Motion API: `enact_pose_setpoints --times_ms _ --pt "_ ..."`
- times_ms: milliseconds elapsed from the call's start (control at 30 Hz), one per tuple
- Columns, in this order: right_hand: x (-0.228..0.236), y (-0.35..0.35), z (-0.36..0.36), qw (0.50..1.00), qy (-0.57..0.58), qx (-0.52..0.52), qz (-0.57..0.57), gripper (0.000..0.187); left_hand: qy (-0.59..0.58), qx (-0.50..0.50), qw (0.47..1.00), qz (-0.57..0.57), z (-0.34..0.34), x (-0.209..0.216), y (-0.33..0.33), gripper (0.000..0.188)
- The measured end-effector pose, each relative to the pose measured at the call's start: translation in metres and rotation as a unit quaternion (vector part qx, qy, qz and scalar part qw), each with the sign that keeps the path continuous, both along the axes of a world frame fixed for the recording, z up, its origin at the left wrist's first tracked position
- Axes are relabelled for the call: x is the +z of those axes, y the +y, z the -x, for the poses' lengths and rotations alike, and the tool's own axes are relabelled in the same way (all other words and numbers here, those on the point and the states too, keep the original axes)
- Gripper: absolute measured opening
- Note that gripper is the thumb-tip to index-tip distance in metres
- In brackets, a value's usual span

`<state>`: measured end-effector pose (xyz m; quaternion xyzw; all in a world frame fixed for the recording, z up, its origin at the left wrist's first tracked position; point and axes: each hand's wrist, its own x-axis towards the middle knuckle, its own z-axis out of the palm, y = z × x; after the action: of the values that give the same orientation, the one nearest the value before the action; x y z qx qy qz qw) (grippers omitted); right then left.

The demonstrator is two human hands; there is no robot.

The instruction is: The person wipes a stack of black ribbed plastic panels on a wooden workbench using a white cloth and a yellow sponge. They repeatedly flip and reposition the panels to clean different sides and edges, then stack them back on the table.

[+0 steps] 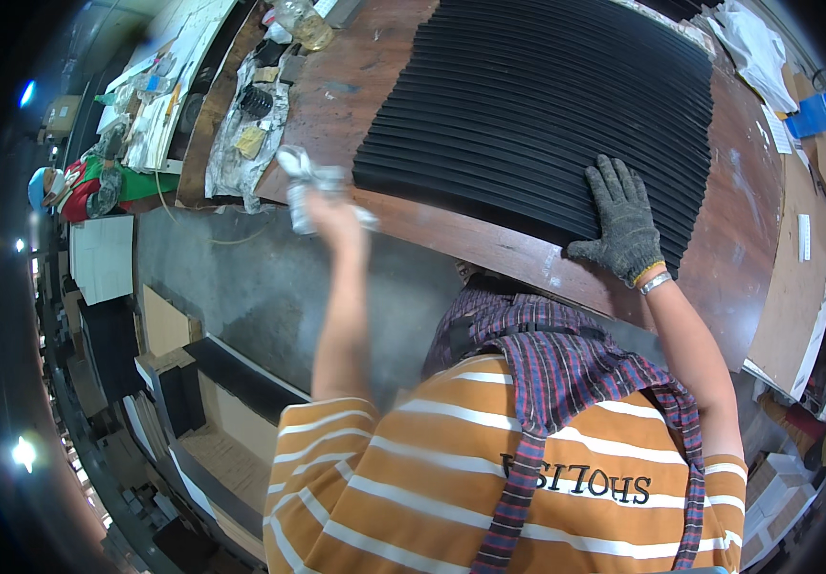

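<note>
One shirt (432, 450) fills our lower centre. Upper left of centre, our left hand (336, 220) grips one rag (309, 178), fingers blurred; right of centre, our gloved right hand (625, 225) rests, fingers slightly spread, on one black stack (528, 115), upper centre.

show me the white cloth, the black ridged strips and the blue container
White cloth (321, 179): head view, its blurred, crumpled middle
Black ridged strips (542, 117): head view, middle of the upper surface
Blue container (815, 116): head view, middle of its side
</note>
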<state>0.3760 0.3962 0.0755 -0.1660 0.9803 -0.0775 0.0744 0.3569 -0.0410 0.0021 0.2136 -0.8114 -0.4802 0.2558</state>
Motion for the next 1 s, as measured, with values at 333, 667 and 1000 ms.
enact_pose_setpoints --times_ms 333,667,1000 --pt "-0.006 0.001 -0.001 0.999 0.037 0.019 0.006 0.125 -0.070 -0.248 0.926 -0.276 -0.051 0.055 0.097 0.026" --pt "-0.008 -0.058 -0.013 0.948 0.141 0.032 0.284 0.078 -0.023 -0.455 0.889 0.040 -0.006 0.061 0.184 0.022" --pt "-0.038 0.128 -0.101 0.946 0.180 -0.187 0.196 0.028 0.005 -0.373 0.766 0.524 0.027 0.009 0.159 0.052"
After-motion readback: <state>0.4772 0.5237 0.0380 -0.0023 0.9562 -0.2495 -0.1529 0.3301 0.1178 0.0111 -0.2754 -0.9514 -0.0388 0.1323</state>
